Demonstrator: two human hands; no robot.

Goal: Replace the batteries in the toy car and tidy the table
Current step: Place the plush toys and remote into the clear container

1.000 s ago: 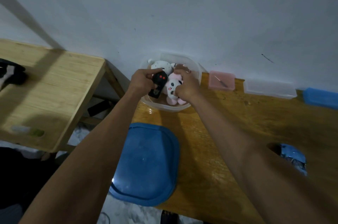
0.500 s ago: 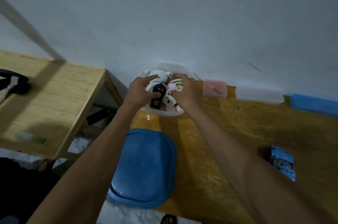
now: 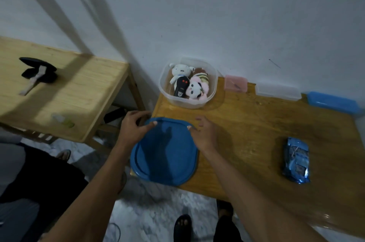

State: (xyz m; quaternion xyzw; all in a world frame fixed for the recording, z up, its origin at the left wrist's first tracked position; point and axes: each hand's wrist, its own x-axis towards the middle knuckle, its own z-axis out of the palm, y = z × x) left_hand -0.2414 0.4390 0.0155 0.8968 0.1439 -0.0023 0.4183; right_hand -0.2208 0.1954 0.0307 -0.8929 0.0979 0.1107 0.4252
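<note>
A clear plastic tub (image 3: 214, 87) stands at the table's far left corner by the wall. Inside it lie a black remote (image 3: 181, 87) with red buttons and several plush toys (image 3: 194, 88). In front of the tub lies the blue lid (image 3: 166, 152), overhanging the table's near edge. My left hand (image 3: 136, 127) grips the lid's far left corner, thumb on top. My right hand (image 3: 204, 133) holds the lid's far right corner. The blue toy car (image 3: 296, 159) rests on the table to the right, away from both hands.
Along the wall sit a pink box (image 3: 236, 83), a clear box (image 3: 277, 91) and a blue box lid (image 3: 333, 102). A lower wooden table (image 3: 69, 91) at left carries a black case (image 3: 38, 71). Feet in sandals (image 3: 182, 226) stand on the marble floor.
Both hands left the tub, leaving the remote inside among the plush toys, and came back toward me to take hold of the blue lid's far corners.
</note>
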